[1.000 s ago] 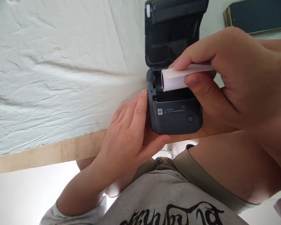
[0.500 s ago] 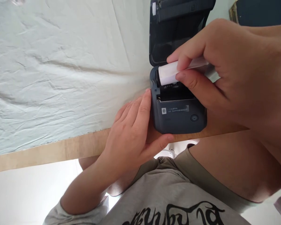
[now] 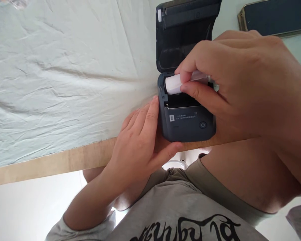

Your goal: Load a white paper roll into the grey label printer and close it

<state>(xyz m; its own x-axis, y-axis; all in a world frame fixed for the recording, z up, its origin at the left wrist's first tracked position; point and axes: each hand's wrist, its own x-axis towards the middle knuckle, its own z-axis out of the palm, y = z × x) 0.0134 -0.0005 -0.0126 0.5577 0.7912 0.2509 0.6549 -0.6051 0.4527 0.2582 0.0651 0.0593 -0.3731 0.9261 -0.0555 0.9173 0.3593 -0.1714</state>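
Note:
A small dark blue label printer [image 3: 188, 129] sits at the table's front edge, its lid [image 3: 183, 36] swung up and back. My right hand [image 3: 243, 80] pinches a white paper roll [image 3: 173, 84] between thumb and fingers. The roll lies inside the printer's compartment, nearly level, with its right part behind my fingers. My left hand [image 3: 139, 140] rests against the printer's left side, fingers stretched out and thumb along the near edge. A power button and a small printed sticker show on the printer's front part.
A pale green cloth [image 3: 72, 77] with wrinkles covers the table, leaving a wooden edge [image 3: 77, 159] bare at the front. Behind my right hand lies a dark phone [image 3: 278, 18] in a case. Something clear and shiny [image 3: 17, 3] is cut off at the top left.
My right hand has lowered the paper roll deeper into the printer's compartment, and the roll now lies flatter. The view has shifted slightly, showing more of the phone. My left hand stays by the printer.

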